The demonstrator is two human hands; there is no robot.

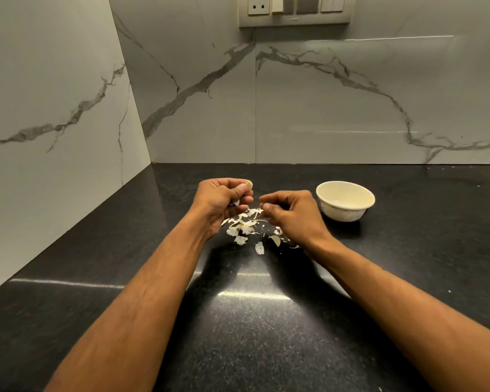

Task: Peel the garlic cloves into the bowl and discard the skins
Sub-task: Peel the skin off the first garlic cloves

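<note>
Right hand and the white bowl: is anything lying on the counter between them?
No. In the head view, only bare black counter separates the right hand from the white bowl. The garlic skins lie on the hand's other side, below both hands.

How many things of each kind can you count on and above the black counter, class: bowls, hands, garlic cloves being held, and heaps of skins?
Round cream ceramic bowl: 1
Bare hands: 2, left hand and right hand
Pale garlic clove pinched in the left hand: 1
Scattered heap of white papery garlic skins on the speckled black stone counter: 1
Total: 5
</note>
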